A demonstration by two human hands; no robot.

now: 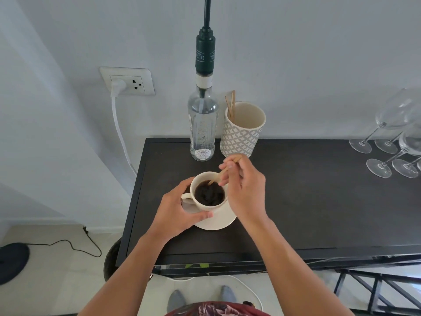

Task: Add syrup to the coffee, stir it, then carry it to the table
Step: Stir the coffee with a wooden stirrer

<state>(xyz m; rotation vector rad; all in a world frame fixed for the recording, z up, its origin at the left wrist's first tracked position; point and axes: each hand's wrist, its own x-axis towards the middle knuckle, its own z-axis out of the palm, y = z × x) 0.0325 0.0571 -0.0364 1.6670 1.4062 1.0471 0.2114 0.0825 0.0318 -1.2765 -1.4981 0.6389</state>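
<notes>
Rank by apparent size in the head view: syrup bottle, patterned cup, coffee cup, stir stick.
1. syrup bottle, tallest by far
2. patterned cup
3. coffee cup, though nearer the camera, so the gap is unsure
4. stir stick, partly hidden by the right hand

One head-worn wide-angle view looks steeply down, close over the dark counter (296, 201) against the wall.
</notes>
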